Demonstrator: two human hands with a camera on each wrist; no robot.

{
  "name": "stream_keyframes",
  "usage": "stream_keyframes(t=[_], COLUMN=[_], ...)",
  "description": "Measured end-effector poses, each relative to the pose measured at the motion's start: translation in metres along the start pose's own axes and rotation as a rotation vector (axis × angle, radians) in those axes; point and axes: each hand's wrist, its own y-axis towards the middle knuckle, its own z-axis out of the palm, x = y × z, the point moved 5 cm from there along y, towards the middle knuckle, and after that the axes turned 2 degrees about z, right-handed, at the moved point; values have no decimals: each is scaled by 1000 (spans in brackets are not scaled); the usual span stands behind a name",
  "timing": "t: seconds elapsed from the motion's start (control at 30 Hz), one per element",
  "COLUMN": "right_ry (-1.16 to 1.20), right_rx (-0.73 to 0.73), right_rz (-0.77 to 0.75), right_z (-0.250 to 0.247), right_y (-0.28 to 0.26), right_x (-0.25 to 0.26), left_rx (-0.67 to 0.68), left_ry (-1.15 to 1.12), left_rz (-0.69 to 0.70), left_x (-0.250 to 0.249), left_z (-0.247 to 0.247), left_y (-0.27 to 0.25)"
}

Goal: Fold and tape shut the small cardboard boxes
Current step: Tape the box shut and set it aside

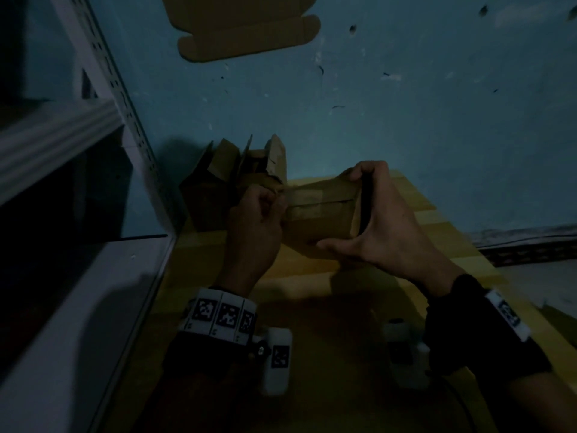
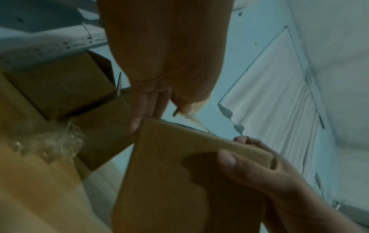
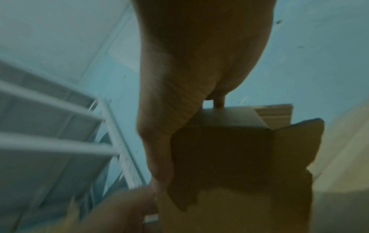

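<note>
A small brown cardboard box [image 1: 321, 214] is held up off the yellow striped table top [image 1: 312, 276], lying on its side between the two hands, with a strip of clear glossy tape [image 1: 304, 201] running along the seam of its closed flaps. The right hand [image 1: 384, 220] clamps the box's right end, fingers hooked over the far top edge and thumb pressed against the near lower edge; in the right wrist view that end is open, its dark inside and loose flaps showing. The left hand [image 1: 256, 220] sits at the box's left end with its fingers curled, pinching the loose end of the tape where it leaves the cardboard; in the left wrist view a thin clear strand stretches from the fingertips [image 2: 184, 108] down to the box edge. Behind the left hand, against the blue painted wall [image 1: 406, 120], stands a cluster of other brown cardboard boxes with raised flaps [image 1: 237, 179], and the left wrist view shows crumpled clear plastic [image 2: 54, 141] beside them. A flat unfolded cardboard blank [image 1: 246, 29] lies against the wall higher up. A white slotted metal shelf frame [image 1: 103, 89] runs along the left side
</note>
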Motion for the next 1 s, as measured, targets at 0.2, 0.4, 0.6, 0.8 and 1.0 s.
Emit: stream_keyframes(t=[0.2,0.4,0.6,0.8,1.0], right_ry=[142,-91,-663,-868,-880], right_rx=[-4,48,29,-15,41], right_rz=[55,108,-117,-130,-175], right_z=[-29,-29,-11,-1,11], right_y=[-8,-9,-4,-7,-6], right_x=[-10,-34,-27,-16,-12], left_rx=[-29,-11,93,117,89], left_ry=[-256,-426,-331,-261,124], left_rz=[-90,-184,58,81,113], left_x=[6,0,-20,-23,-27], left_z=[-12,-15,-5,-4,-1], left_y=[4,1,-3,-8,-9])
